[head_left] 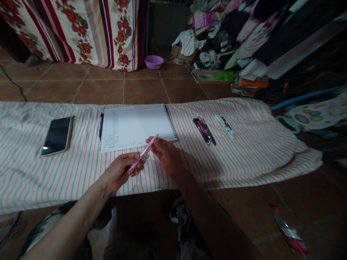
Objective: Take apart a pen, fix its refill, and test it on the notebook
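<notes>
A slim pink pen (144,151) is held at a slant between my two hands, above the near edge of a spiral notepad. My left hand (127,168) pinches its lower end. The fingers of my right hand (165,151) close round its upper end. Beneath and beyond lies the notepad (135,124), its open page mostly white with printed lines along the left and bottom. A purple and black pen (101,126) rests along the notepad's left side. Right of the notepad, several dark pens (204,130) lie in a bunch, with a few white pens (225,125) beside them.
A phone (57,135) lies on the left of the striped cloth (244,144). Past the table are a purple basin (154,62), a floral curtain (89,32) and heaped clothes (214,36). A red-and-clear wrapper (288,229) is on the tiled floor at lower right.
</notes>
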Action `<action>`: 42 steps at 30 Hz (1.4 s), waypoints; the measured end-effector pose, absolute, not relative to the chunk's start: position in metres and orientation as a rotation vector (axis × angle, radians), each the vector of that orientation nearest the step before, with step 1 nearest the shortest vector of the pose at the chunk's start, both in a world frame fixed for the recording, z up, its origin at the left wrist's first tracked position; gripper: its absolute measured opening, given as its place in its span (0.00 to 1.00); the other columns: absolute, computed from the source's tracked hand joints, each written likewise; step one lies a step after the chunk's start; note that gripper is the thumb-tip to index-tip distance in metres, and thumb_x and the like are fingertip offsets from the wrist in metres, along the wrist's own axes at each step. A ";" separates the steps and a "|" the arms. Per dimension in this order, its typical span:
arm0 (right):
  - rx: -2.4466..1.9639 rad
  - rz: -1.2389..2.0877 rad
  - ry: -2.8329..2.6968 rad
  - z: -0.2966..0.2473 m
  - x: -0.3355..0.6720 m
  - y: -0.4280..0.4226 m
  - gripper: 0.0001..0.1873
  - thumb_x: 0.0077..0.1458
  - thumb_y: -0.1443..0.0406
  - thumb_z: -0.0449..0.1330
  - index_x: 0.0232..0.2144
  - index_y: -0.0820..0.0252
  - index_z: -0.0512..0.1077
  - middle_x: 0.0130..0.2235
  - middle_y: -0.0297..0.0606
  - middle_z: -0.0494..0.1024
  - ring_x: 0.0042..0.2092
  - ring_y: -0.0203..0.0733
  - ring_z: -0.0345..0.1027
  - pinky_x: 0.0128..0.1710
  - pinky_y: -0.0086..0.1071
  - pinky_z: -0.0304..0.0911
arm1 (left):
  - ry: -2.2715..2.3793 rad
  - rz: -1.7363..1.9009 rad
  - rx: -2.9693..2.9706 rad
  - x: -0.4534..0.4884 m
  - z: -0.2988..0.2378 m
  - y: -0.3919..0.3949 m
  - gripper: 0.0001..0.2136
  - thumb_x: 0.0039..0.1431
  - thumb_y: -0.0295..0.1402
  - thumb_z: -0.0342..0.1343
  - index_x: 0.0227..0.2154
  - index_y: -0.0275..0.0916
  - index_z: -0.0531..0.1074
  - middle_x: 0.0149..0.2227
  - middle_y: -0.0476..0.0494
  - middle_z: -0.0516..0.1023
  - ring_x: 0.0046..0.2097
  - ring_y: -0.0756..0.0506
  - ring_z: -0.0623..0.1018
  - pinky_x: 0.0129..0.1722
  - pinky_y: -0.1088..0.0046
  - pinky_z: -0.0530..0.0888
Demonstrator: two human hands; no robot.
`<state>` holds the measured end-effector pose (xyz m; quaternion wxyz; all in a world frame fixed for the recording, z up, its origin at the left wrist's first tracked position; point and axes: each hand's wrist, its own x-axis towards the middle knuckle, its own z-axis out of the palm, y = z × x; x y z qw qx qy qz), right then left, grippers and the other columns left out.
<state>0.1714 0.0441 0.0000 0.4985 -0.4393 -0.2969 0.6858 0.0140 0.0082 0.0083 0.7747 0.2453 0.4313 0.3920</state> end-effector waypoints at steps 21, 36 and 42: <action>-1.061 1.671 -0.801 -0.006 0.172 0.045 0.11 0.38 0.58 0.68 0.27 0.55 0.79 0.33 0.35 0.81 0.40 0.40 0.71 0.49 0.37 0.60 | 0.931 0.845 0.543 0.013 0.007 0.008 0.09 0.49 0.32 0.63 0.27 0.28 0.76 0.22 0.46 0.68 0.23 0.54 0.64 0.21 0.78 0.58; -1.053 1.649 -0.756 -0.003 0.171 0.045 0.12 0.37 0.58 0.69 0.27 0.56 0.79 0.35 0.37 0.81 0.43 0.41 0.71 0.51 0.37 0.59 | 0.940 0.843 0.514 0.013 0.007 0.008 0.09 0.48 0.32 0.64 0.27 0.28 0.76 0.21 0.46 0.67 0.24 0.53 0.65 0.22 0.78 0.59; -1.145 1.575 -0.815 -0.006 0.172 0.045 0.11 0.38 0.56 0.69 0.24 0.56 0.77 0.28 0.33 0.78 0.36 0.39 0.70 0.46 0.37 0.61 | 0.945 0.838 0.509 0.013 0.007 0.008 0.09 0.48 0.31 0.64 0.27 0.28 0.76 0.22 0.45 0.68 0.24 0.53 0.65 0.21 0.79 0.59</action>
